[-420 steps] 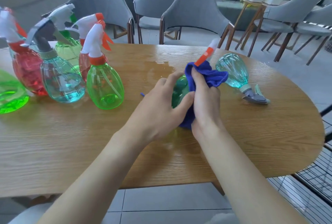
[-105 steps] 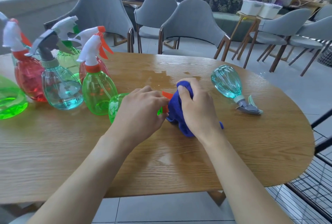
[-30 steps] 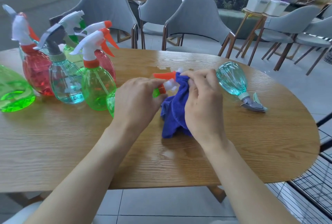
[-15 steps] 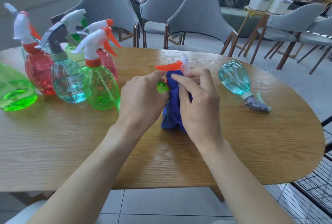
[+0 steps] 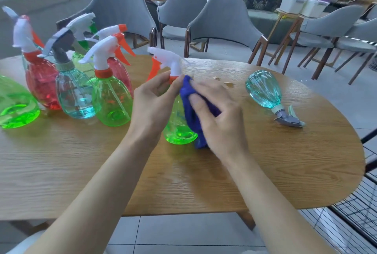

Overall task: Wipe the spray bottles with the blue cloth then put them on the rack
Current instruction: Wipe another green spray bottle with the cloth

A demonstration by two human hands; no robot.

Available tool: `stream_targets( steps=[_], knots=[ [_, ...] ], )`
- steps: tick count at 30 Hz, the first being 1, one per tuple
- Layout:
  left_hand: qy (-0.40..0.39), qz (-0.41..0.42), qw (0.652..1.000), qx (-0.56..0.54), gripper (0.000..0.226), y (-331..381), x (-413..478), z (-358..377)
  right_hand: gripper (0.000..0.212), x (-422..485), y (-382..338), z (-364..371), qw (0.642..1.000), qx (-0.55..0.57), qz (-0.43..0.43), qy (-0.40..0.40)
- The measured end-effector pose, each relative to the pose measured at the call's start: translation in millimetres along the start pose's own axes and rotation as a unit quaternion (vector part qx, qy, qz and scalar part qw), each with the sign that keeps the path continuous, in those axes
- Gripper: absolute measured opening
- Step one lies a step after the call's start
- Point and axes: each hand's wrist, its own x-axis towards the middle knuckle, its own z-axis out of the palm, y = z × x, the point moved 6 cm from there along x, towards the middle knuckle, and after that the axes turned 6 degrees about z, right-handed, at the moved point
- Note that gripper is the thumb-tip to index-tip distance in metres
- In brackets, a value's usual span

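A: Where is the bottle point(image 5: 179, 131)?

B: It stands upright on the table point(image 5: 285, 162). The left hand point(image 5: 155, 101) pinches its neck at the orange collar, under the white spray head.

A: And the cloth point(image 5: 189, 98)?

B: It lies against the right side of the bottle. The right hand point(image 5: 218, 115) has its fingers curled over the cloth and presses it to the bottle. This hand is a little blurred.

A: Is there liquid in the bottle?

B: I cannot tell. Hands and cloth hide most of the body; only the clear green base shows.

A: What else is there?

B: Left of the bottle, standing close together: a green bottle point(image 5: 111, 98), a grey-head bottle point(image 5: 74, 92) and a red bottle point(image 5: 41, 86). Two more behind them are half hidden. Further left, another green one is cut off by the edge. Right of the bottle, well apart, a teal bottle point(image 5: 263, 90) lies on its side. Further right, a black wire rack point(image 5: 357, 213) is cut off at the corner.
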Motion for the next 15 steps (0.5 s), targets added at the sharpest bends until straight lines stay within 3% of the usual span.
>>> stream_targets(
  steps=[3, 5, 8, 11, 15],
  knots=[
    [0.032, -0.031, 0.998, -0.051, 0.011, -1.7, -1.8, -3.8, 0.047, -10.2, 5.5, 19.2, 0.997, -0.062, -0.003, -0.056],
    [0.034, -0.046, 0.995, -0.078, 0.02, -3.7, -2.4, -4.7, 0.048, -8.8, 13.6, 19.2, 0.995, -0.048, 0.041, -0.079],
    [0.015, -0.053, 0.992, -0.115, 0.034, -4.6, -5.6, -0.9, 0.041, -2.8, 26.8, 13.2, 0.983, 0.006, 0.159, -0.092],
    [0.032, -0.054, 0.983, -0.17, 0.024, -7.0, -5.0, 2.5, 0.033, -1.6, 33.9, 9.6, 0.969, 0.056, 0.224, -0.085],
    [0.067, -0.084, 0.959, -0.261, 0.028, -9.3, -0.1, 7.4, 0.045, 1.4, 49.1, 4.1, 0.938, 0.177, 0.295, -0.042]
  ],
)
